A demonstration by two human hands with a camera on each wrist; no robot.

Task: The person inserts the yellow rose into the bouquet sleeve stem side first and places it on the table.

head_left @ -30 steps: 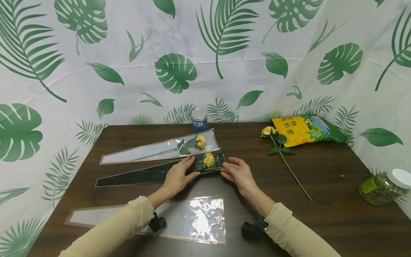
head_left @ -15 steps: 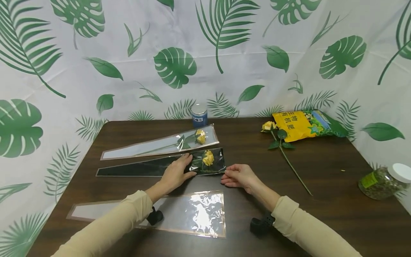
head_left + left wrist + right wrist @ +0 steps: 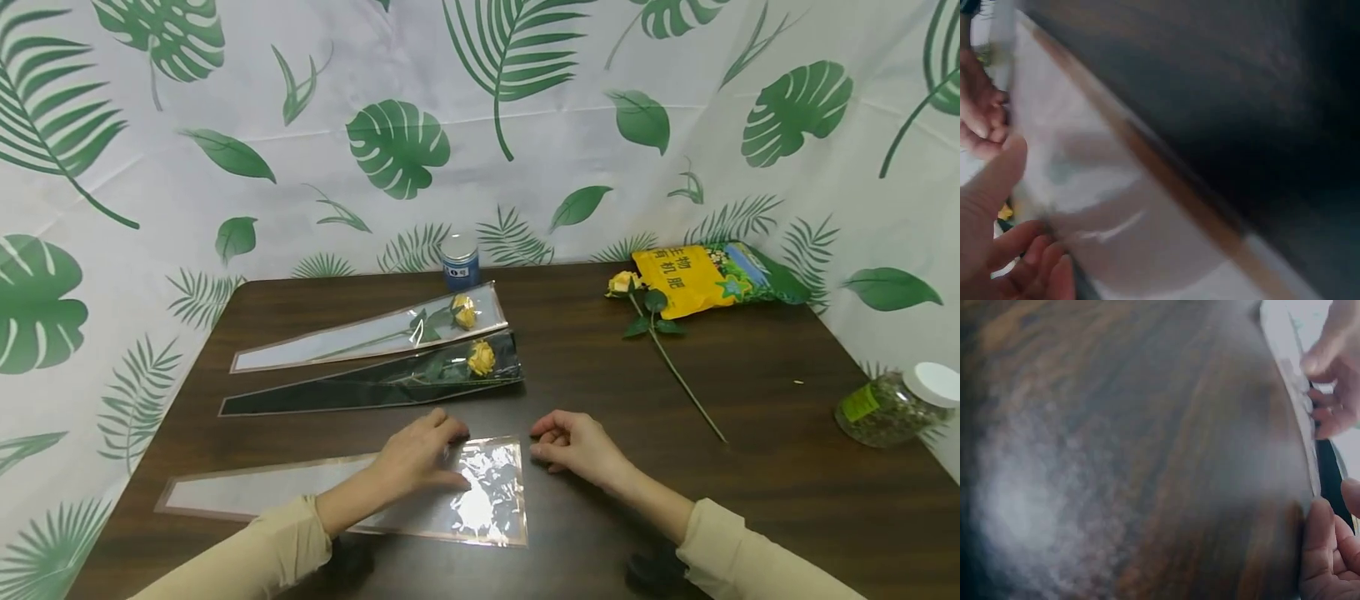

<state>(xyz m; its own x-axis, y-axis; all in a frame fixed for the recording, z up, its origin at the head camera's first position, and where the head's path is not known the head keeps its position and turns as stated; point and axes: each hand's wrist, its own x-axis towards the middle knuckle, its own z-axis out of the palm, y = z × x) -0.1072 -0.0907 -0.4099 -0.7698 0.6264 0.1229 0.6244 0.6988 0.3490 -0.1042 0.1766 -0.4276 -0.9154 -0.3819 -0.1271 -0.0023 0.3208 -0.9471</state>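
A clear flower sleeve with a pale strip and copper-coloured border (image 3: 300, 479) lies flat at the table's front. My left hand (image 3: 420, 454) is over its wide part, thumb and fingers apart; whether it touches the film I cannot tell. Just off the wide end is my right hand (image 3: 581, 450), fingers loosely bent and nothing seen in them. Behind both hands, a black-backed flower sleeve (image 3: 315, 396) has a yellow rose (image 3: 482, 358) inside. Farther back, a white-backed sleeve (image 3: 292, 354) contains another yellow rose (image 3: 464, 312). Both wrist views are blurred.
A loose yellow rose (image 3: 622, 284) with a long stem lies on the right. Near it is a yellow printed bag (image 3: 678, 283). A blue tin (image 3: 461, 265) stands at the back edge, a white-lidded jar (image 3: 885, 412) at the far right. A leaf-patterned cloth hangs behind.
Both hands have left the black-backed sleeve and come nearer the front. The left hand has moved over the pale sleeve, the right beside its wide end. The black-backed sleeve lies released.
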